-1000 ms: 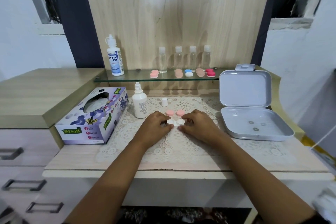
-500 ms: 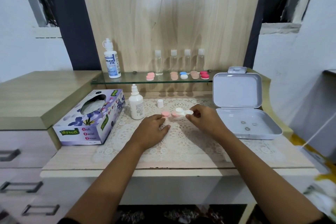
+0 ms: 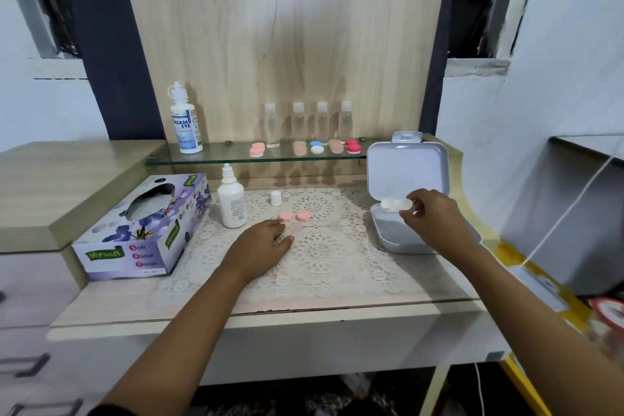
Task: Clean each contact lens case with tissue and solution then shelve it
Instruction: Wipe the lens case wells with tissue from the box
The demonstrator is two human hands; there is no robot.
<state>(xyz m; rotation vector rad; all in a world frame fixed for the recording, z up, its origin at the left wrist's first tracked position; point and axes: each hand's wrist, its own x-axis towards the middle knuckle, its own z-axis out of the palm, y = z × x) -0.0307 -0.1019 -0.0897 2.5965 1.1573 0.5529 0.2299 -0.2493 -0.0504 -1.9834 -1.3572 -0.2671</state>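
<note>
White lens case (image 3: 396,204), smooth plastic with two joined round cups, is pinched at its right end by the fingertips of the right hand (image 3: 432,223) and held above the near-left part of the open storage box (image 3: 405,176). The box is pale grey hard plastic with rounded corners, its lid standing upright at the far side. Left hand (image 3: 263,243) lies palm down on the lace doily (image 3: 320,253), fingers loosely spread and holding nothing, well apart from the case. Two pink round lids (image 3: 293,216), flat and matte, sit side by side on the doily just beyond the left fingertips. A small white cap (image 3: 276,198) stands further back. The white dropper bottle (image 3: 231,203) is upright and uncapped, left of the lids. Cardboard tissue box (image 3: 141,230), purple floral print, sits far left with tissue showing in its oval slot. The doily is cream, openwork, with round medallions. The tabletop (image 3: 135,307) is pale wood-grain laminate with a worn front edge. The glass shelf (image 3: 236,155) at the back carries a labelled solution bottle (image 3: 185,121), four clear small bottles (image 3: 310,121) and a row of shelved cases (image 3: 316,146) in pink, beige, blue-white and red. Light wood panel (image 3: 270,44) behind, white walls either side, drawers (image 3: 27,365) with dark handles near left.
</note>
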